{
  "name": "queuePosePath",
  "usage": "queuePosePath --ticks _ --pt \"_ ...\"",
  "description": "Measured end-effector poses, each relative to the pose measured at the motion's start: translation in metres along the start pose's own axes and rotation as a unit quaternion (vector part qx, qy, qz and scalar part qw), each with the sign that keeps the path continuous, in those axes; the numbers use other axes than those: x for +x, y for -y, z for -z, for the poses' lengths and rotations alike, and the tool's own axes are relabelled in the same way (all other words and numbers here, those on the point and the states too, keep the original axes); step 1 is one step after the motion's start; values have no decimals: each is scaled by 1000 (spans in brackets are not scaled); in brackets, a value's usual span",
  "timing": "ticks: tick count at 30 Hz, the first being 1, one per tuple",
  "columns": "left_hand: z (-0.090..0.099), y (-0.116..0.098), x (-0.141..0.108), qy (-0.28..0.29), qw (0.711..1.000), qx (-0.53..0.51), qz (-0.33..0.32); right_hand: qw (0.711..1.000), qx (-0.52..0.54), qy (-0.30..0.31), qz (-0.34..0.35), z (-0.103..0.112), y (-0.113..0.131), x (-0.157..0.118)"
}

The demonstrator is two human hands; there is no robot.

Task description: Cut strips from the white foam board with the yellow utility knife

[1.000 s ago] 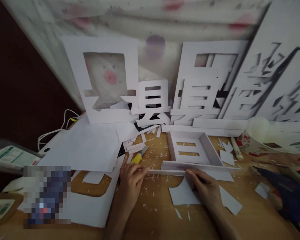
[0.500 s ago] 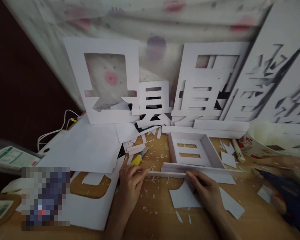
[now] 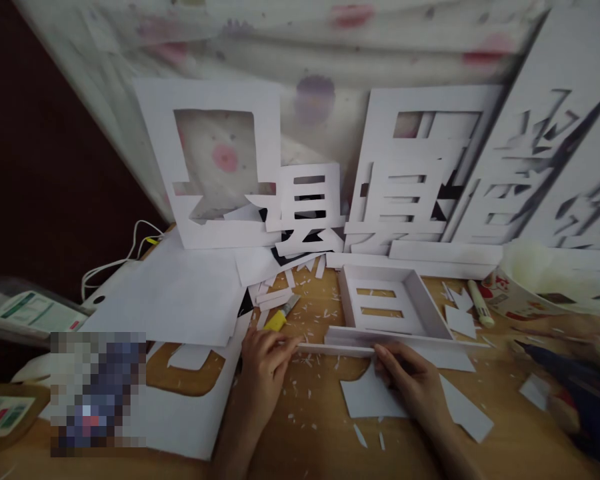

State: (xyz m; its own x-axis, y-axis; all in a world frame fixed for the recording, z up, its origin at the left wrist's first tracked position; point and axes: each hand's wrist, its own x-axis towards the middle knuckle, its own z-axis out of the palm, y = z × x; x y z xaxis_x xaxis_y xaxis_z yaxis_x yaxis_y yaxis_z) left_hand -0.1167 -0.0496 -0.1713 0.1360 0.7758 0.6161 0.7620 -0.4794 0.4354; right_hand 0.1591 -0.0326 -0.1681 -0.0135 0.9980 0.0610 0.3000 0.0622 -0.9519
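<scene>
A narrow white strip (image 3: 336, 349) stretches between my two hands just above the wooden table. My left hand (image 3: 267, 363) pinches its left end, and my right hand (image 3: 413, 373) pinches the right end. Behind the strip sits a shallow white box (image 3: 433, 303) with slots cut in its base; a long white strip (image 3: 405, 337) lies along its front edge. A yellow-handled cutter (image 3: 276, 321) rests on the table just beyond my left hand. Cut white pieces (image 3: 367, 397) lie beneath and beside my right hand.
White cut-out boards (image 3: 267, 143) lean against a patterned curtain at the back. Large white sheets (image 3: 180, 293) cover the left side. At the right are a glue stick or pen (image 3: 481, 303), a paper bowl (image 3: 515, 297), and another person's hand with a dark blue tool (image 3: 575, 387).
The whole view has shifted slightly, so things appear a little further right. Both my hands keep their hold on the strip. The other person's hand and blue tool have moved slightly.
</scene>
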Motion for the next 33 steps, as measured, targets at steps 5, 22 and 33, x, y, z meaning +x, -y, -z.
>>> queuePosePath --ticks 5,22,33 --pt "-2 -3 -1 3 1000 -14 18 1000 3 -3 -6 -1 -1 -1" --pt "26 16 53 234 918 106 301 999 4 -41 -23 -3 -5 1" --pt "37 6 47 124 934 59 331 999 -11 -38 -37 -2 6 -3"
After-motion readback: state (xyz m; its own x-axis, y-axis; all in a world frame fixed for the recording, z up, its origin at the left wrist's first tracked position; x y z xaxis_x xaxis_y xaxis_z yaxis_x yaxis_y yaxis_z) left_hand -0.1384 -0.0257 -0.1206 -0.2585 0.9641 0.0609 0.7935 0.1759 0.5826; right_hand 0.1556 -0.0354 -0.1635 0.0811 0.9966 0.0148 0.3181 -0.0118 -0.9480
